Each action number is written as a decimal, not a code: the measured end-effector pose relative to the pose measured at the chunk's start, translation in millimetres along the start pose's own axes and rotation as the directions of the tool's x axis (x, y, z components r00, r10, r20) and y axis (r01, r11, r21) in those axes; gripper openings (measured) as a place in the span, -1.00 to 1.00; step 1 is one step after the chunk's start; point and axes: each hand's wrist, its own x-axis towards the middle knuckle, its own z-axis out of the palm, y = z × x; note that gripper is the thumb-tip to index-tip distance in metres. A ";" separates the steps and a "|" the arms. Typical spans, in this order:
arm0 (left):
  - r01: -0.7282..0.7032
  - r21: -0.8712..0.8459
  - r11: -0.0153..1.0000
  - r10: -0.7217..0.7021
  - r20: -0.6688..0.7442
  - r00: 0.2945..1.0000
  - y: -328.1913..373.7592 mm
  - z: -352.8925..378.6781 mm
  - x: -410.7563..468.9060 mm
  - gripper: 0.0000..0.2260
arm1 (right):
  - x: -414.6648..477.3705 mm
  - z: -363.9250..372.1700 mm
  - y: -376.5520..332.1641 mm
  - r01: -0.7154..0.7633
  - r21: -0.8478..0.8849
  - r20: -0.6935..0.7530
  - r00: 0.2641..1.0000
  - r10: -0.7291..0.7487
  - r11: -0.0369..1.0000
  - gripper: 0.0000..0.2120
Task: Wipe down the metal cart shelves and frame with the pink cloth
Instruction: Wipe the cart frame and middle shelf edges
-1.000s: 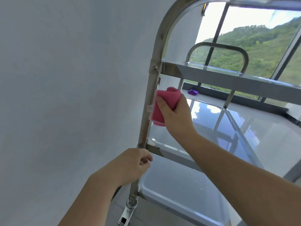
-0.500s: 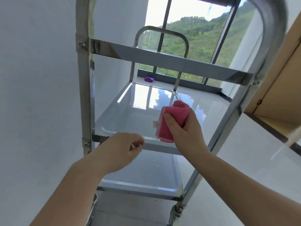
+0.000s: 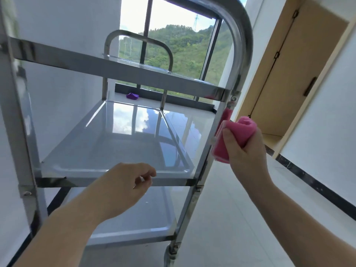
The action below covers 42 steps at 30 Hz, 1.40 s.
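Note:
A three-shelf metal cart [image 3: 119, 74] stands in front of me, its middle shelf [image 3: 115, 147] shiny and reflecting the sky. My right hand [image 3: 244, 151] grips the bunched pink cloth [image 3: 237, 135] and holds it against the cart's near right upright post [image 3: 217, 124], between the top and middle shelves. My left hand [image 3: 123, 187] hovers in front of the middle shelf's front edge, fingers loosely curled, holding nothing.
A white wall runs along the left of the cart. A large window [image 3: 173, 45] lies beyond it, with a small purple object [image 3: 132, 96] on the sill. Wooden cabinet doors [image 3: 289, 64] stand at the right above a pale tiled floor [image 3: 240, 218].
My right hand carried the pink cloth from the left upright post across the cart to the right post. The view swung right, and my left hand stayed low near the middle shelf.

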 end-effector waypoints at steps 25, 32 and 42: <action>0.050 -0.036 0.998 -0.048 0.046 0.998 -16.6 12.3 4.9 -0.89 | 12.7 44.5 58.8 -0.062 0.006 -0.172 0.983 0.062 0.998 -0.81; 0.066 -0.031 0.997 -0.064 0.054 0.996 -21.4 9.7 2.4 -0.88 | -34.7 52.0 113.2 -0.212 0.016 -0.085 0.974 0.212 0.977 -0.81; 0.069 -0.037 0.997 -0.066 0.066 0.996 -21.9 8.2 3.0 -0.89 | -16.6 52.4 80.2 -0.211 -0.090 -0.119 0.973 0.200 0.973 -0.81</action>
